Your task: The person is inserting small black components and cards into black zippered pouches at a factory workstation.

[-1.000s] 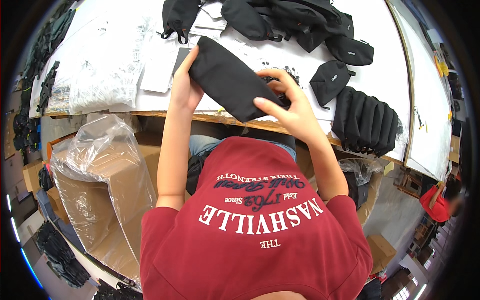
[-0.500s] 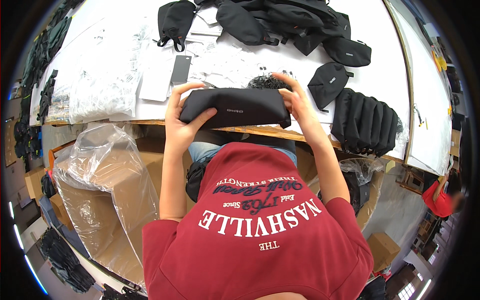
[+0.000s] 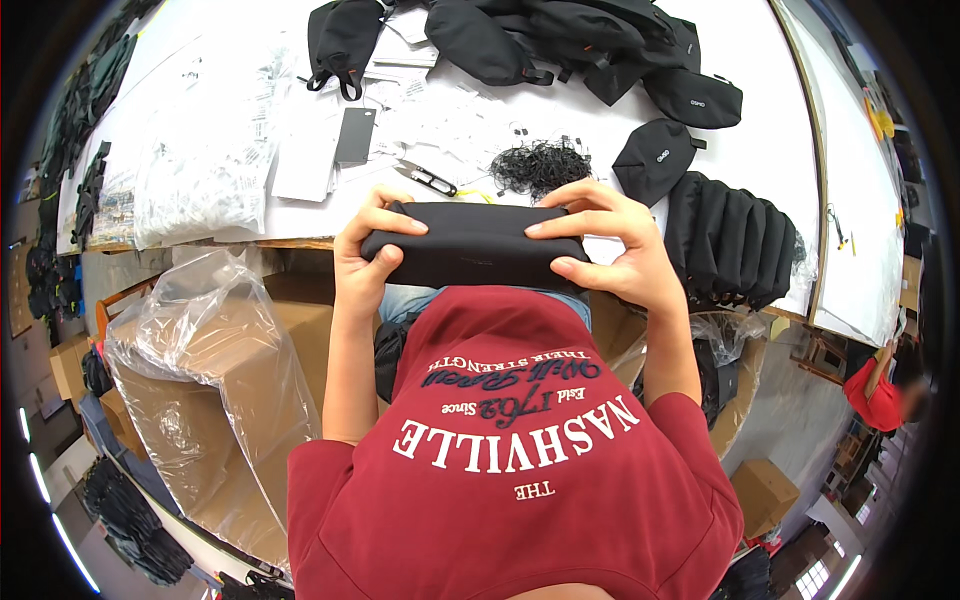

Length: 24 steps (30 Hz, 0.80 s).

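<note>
Here's the black pouch, held lengthwise between my two hands, one closed on each end! My left hand has the left end, fingers curled over the top edge and thumb pressing the near face lower down. Over on the other side, my right hand clamps the right end, fingertips laid across the upper part, thumb tucked below them, so that grip is only as wide as the fabric between. The middle of the pouch runs free from hand to hand, its long side roughly level, sitting right in front of my red shirt and across the near edge of the white table.

Just beyond the pouch lie the thread snips, blades pointing away to the left, and near my right fingers sits a tangle of black cords. A dark card rests farther left, beside white sheets. Out to the right, a row of black pouches stands packed side by side, with a single angular pouch just behind it, and a dark heap of bags spreads along the far side!
</note>
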### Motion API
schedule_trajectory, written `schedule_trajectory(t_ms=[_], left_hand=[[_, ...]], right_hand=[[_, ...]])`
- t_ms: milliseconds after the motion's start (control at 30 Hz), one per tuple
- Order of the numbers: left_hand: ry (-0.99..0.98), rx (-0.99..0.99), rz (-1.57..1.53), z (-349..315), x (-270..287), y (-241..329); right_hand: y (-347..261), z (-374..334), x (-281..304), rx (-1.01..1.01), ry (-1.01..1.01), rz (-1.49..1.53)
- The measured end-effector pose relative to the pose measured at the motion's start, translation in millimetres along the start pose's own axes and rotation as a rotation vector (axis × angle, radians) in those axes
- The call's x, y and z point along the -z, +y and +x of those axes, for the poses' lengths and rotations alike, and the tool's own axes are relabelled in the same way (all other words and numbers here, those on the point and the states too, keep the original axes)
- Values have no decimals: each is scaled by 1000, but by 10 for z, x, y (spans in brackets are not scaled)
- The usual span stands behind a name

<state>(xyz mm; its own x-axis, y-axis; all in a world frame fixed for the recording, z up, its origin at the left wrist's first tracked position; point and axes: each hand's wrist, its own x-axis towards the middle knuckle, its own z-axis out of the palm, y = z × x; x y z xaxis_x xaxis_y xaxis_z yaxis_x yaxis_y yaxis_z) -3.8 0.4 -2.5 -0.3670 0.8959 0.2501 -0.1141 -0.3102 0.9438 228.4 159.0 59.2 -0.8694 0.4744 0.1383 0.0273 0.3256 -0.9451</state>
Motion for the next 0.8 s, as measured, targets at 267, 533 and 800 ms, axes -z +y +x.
schedule_trajectory(t_ms=[267, 533, 800], left_hand=[[-230, 139, 201, 27, -35, 114], [-182, 344, 109, 20, 115, -211], [-315, 425, 168, 186, -193, -246]], right_hand=[[-77, -237, 175, -85, -38, -67], [-100, -1222, 1012, -328, 529, -137], [462, -2644, 2125, -401, 1404, -858]])
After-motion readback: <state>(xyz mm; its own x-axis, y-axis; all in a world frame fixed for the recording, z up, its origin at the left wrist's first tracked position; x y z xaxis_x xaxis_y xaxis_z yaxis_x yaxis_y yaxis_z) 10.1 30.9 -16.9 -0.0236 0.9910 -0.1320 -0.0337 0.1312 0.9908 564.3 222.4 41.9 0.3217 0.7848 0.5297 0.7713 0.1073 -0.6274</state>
